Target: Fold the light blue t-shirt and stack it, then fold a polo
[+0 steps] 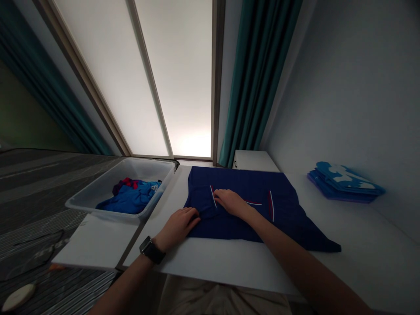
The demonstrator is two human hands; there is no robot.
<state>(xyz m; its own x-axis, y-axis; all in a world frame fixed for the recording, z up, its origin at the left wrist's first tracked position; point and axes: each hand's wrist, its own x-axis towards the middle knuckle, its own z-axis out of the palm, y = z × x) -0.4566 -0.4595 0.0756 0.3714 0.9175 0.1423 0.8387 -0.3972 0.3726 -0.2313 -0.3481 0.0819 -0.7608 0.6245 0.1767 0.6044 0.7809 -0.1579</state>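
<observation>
Your left hand point(180, 228), a wristwatch point(151, 250) on its wrist, rests slightly curled on the near edge of a navy shirt point(282, 210) spread flat on the white worktop point(229, 267), though whether it has pinched the cloth cannot be told. Your right hand point(231, 203) lies open and palm down on the shirt's middle, just beside a white-and-red stripe point(271, 205). To your left, a translucent plastic tub point(147, 165) holds a crumpled blue garment point(131, 199), while a stack of folded blue garments point(344, 183) sits to your right on the worktop, well apart from the shirt.
</observation>
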